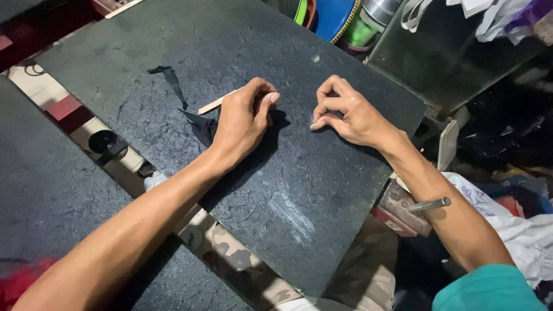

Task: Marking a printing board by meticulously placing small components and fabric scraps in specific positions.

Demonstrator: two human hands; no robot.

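Cluttered little workshop, everything happening on a scuffed dark slab (pixel 173 52) used as a bench. The black piece (pixel 203 128) lies flat on it, tucked under the heel of my left hand (pixel 241 122), which is curled shut around a pale wooden stick (pixel 211 105). My right hand (pixel 349 113) sits just beside it, fingers folded in, thumb tip pressed to the slab; can't tell if it pinches anything. I'd say keep the left wrist planted so the piece doesn't creep. Another black scrap (pixel 170 78) lies near.
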